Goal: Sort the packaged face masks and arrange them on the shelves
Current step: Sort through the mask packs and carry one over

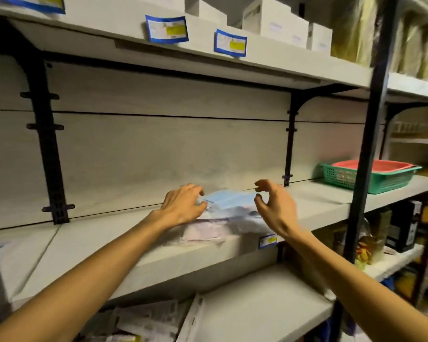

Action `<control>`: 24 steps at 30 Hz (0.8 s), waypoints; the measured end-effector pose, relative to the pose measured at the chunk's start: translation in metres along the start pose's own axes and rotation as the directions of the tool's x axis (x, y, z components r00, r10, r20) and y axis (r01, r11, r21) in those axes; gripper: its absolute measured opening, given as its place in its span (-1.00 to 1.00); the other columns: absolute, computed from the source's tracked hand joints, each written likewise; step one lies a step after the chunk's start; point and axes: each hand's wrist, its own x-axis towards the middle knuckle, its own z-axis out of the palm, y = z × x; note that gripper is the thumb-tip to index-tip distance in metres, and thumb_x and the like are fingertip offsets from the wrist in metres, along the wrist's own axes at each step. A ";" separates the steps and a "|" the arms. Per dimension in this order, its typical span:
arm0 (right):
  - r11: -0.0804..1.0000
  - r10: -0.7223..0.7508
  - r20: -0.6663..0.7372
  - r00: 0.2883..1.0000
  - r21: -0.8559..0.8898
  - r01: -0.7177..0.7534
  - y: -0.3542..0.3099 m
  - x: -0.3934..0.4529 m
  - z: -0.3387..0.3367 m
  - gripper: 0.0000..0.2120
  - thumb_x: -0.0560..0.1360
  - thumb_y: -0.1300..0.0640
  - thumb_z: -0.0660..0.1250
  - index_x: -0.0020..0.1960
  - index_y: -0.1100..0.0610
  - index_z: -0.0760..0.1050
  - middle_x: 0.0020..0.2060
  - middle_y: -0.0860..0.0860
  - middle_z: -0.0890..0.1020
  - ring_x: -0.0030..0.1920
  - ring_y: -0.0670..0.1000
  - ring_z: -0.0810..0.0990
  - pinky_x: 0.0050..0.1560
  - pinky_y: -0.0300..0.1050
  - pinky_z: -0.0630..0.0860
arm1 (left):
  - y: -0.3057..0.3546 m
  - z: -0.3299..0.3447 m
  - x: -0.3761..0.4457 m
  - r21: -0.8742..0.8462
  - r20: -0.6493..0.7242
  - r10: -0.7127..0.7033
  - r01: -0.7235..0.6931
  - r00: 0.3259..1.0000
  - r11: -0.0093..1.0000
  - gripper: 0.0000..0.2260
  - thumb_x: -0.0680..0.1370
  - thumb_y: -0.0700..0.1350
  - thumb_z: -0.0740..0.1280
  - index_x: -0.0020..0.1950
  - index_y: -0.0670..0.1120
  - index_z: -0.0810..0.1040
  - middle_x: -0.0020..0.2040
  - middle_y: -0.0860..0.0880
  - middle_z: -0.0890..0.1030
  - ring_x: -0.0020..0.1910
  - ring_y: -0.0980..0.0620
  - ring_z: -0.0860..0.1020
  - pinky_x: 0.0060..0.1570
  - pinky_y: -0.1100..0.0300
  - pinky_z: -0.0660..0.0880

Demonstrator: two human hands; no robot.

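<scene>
A small pile of packaged face masks (pixel 229 213) lies on the grey middle shelf (pixel 84 245), with a light blue mask on top and clear printed wrappers under it. My left hand (pixel 183 204) rests on the pile's left end, fingers bent down onto the packets. At the pile's right end my right hand (pixel 273 204) hovers with curled fingers and thumb apart, holding nothing. More packaged masks (pixel 148 319) lie on the lower shelf at the bottom of the view.
A green plastic basket (pixel 371 177) with a red tray in it stands at the right of the middle shelf. White boxes (pixel 277 21) and blue-edged labels (pixel 167 29) line the upper shelf. A black upright post (pixel 371 134) divides the shelving from goods at the right.
</scene>
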 end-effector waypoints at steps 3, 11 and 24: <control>0.995 0.082 0.118 0.990 -0.071 -0.074 0.025 0.042 0.001 -0.65 0.55 0.03 0.32 0.31 0.06 0.51 0.16 -0.01 0.67 0.00 0.09 0.65 -0.06 -0.10 0.51 | -0.004 0.020 0.041 -0.059 0.067 -0.062 0.066 0.996 0.996 -0.63 0.60 0.17 0.23 0.31 0.01 0.48 0.35 -0.01 0.55 0.29 -0.09 0.52 0.13 0.07 0.44; 0.943 0.286 0.401 0.870 -0.277 -0.182 0.090 0.096 0.051 -0.36 0.52 -0.36 0.26 0.08 0.26 0.58 -0.01 0.18 0.70 -0.04 0.20 0.65 -0.01 0.05 0.58 | -0.006 0.069 0.096 -0.142 0.171 -0.160 0.185 0.972 0.972 -0.49 0.54 0.32 0.25 0.35 0.03 0.48 0.27 0.02 0.62 0.22 -0.08 0.56 0.02 0.11 0.46; 0.939 0.205 0.646 0.735 0.082 -0.333 0.116 0.145 0.073 -0.81 0.41 0.15 0.53 0.01 0.12 0.64 -0.24 -0.02 0.65 -0.34 -0.10 0.57 -0.42 -0.30 0.48 | -0.041 0.078 0.104 -0.402 0.268 -0.296 0.386 0.917 0.831 -0.26 0.33 0.06 0.59 0.47 -0.04 0.43 0.08 0.07 0.60 0.00 0.04 0.59 0.07 0.18 0.52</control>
